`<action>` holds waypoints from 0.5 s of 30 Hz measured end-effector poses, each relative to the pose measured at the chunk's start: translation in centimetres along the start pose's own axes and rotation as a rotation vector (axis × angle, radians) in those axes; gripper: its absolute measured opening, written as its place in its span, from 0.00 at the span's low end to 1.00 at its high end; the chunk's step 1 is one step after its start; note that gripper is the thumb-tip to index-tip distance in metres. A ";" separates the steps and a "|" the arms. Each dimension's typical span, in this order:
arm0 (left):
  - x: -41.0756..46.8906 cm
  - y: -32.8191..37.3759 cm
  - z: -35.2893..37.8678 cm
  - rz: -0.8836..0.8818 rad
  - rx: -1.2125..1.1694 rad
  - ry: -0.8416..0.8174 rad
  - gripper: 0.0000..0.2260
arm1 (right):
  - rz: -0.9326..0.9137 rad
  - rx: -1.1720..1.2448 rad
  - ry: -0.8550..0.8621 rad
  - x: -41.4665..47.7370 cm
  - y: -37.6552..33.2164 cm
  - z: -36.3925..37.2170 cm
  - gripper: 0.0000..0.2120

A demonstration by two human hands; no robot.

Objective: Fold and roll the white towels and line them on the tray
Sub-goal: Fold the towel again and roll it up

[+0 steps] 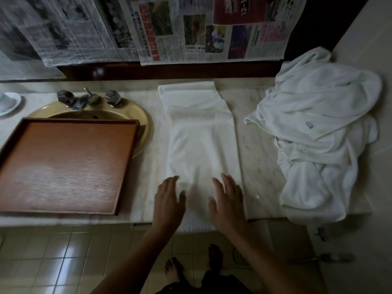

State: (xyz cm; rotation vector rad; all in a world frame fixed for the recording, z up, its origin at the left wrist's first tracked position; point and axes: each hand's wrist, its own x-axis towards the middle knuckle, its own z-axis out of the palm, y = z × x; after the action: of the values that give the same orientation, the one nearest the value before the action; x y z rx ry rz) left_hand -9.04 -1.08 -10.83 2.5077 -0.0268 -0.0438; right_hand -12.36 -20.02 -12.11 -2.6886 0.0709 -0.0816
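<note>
Currently left grip [169, 200] and right grip [228, 200] lie flat, fingers straight, on towel [201, 141]; its 6 o'clock end overhangs surface [258, 158] and may drag it off.

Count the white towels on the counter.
2 at least. One folded towel lies flat on the counter, the left hand and right hand over its near end. A crumpled white heap sits at the counter's right end; it may hide more towels.
</note>
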 end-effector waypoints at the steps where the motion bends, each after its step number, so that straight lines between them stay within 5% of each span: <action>1: 0.4 0.2 1.0 0.086 0.057 -0.069 0.24 | -0.009 -0.024 -0.060 0.8 -0.4 0.9 0.30; 5: 0.5 -2.9 3.4 0.354 0.312 -0.289 0.28 | -0.084 -0.195 -0.155 1.5 2.1 2.9 0.30; 10: 1.9 -6.5 1.9 0.285 0.350 -0.157 0.28 | 0.068 -0.272 -0.105 2.7 8.5 1.1 0.31; 15: 7.4 -2.1 3.3 0.348 0.285 -0.151 0.28 | 0.078 -0.207 0.004 8.9 4.2 2.4 0.31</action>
State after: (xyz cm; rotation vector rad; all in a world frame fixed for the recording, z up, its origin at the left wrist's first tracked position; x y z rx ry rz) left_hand -1.80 -1.60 -14.90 2.7395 -0.5665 -0.0916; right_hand -3.49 -23.37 -15.66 -2.8880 0.1953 -0.0580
